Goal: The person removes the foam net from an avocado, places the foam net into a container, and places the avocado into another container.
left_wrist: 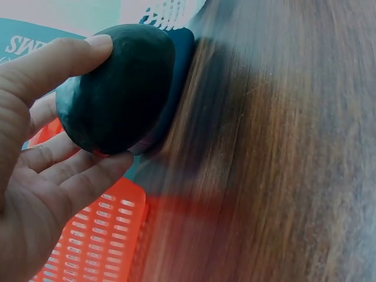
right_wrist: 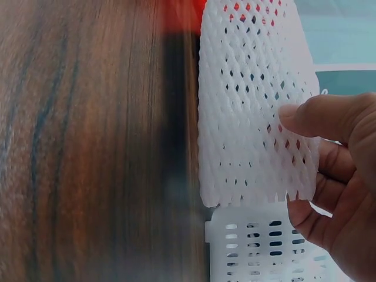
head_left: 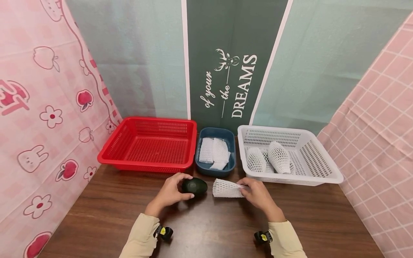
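Note:
A dark green avocado is gripped from its left side by my left hand. In the left wrist view the thumb lies over the avocado and the other fingers curl beneath it. My right hand pinches one end of a white foam net sleeve, whose other end faces the avocado with a small gap between them. Seen from the right wrist, the thumb presses on the flattened foam net sleeve with the fingers behind it.
Behind the hands stand a red basket at left, a small blue bin with folded foam nets, and a white basket at right. Net-wrapped items lie in the white basket. All rest on a brown wooden table.

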{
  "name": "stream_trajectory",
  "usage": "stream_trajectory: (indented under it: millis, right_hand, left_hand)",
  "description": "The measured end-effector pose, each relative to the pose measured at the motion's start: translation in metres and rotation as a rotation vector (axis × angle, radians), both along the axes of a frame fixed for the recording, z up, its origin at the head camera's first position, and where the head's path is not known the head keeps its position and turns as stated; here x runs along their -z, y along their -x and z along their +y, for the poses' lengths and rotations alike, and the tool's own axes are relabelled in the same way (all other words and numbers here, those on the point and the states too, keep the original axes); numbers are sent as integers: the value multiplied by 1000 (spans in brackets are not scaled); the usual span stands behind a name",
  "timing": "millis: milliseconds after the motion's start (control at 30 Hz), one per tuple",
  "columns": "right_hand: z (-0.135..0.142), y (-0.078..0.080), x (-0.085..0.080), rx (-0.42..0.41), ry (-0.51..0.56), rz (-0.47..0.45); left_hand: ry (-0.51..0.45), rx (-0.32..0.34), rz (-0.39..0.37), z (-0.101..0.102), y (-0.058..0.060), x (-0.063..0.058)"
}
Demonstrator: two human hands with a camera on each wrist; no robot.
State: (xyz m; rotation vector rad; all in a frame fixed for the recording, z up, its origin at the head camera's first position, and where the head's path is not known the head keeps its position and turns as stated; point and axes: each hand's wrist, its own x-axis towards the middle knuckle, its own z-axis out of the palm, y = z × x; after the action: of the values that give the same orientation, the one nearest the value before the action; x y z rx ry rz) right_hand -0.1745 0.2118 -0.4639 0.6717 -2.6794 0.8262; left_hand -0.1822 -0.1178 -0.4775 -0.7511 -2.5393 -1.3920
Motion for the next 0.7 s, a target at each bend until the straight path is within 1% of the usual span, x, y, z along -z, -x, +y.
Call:
stream_trajectory:
  millis: [100, 300, 467, 567, 700]
  right_hand:
    - [-1, 0, -3, 1, -8, 13]
    - [-3, -2, -17, -32, 17, 80]
    - [-5, -1, -26, -57, 23, 87]
    - [-6, 1, -32, -76, 31, 85]
    - [-7, 7, -39, -94, 37, 96]
  left_hand:
    - [-8, -8, 2, -2, -3, -2]
    - [-72, -23, -16, -11, -12, -13]
    - [-76, -56, -1, -19, -17, -22]
    - [-80, -68, 33, -24, -18, -27]
    - [-68, -106, 106, -29, -18, -33]
